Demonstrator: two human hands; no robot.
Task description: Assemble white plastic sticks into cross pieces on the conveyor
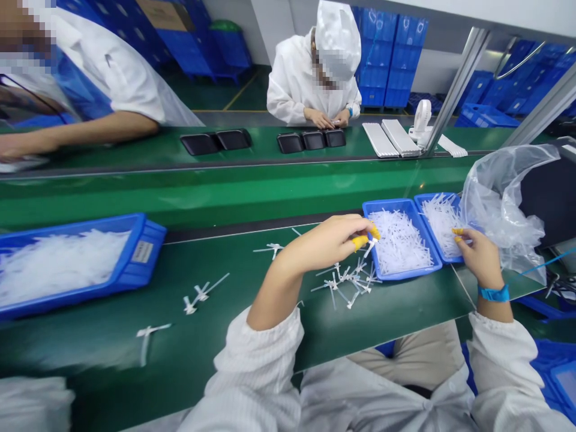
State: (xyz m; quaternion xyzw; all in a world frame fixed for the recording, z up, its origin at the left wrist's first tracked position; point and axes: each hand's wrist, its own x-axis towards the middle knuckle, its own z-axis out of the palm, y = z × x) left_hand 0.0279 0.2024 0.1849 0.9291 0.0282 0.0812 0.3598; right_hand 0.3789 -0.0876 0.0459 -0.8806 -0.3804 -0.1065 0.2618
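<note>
Two hands are at work over a green worktop (108, 372), each with yellow covers on the thumb and a fingertip. The left hand (330, 243) pinches a small white piece (371, 245) between thumb and finger, just over the left rim of the middle bin (410, 273), which is blue and stands by the worktop's far edge, toward the right end. White sticks (398, 243) fill that bin.

The right hand (481, 258) reaches over the right bin (452, 260), also blue and full of white sticks, right beside the middle one. Its thumb and finger are close together at the sticks; I cannot tell whether they grip one. A blue band (494, 293) circles its wrist. A clear bag (499, 204) lies at the worktop's far right corner, beside the right bin.

Below the left hand, near the middle bin's left side, lies a heap (346, 279) of white sticks with small white blocks on them. More such pieces lie scattered to the left, one of them near the far edge. The left bin (153, 240), larger and heaped with whitish parts, stands along the far edge toward the left end.

Beyond, a co-worker (290, 78) in white bends over black trays (290, 143).
</note>
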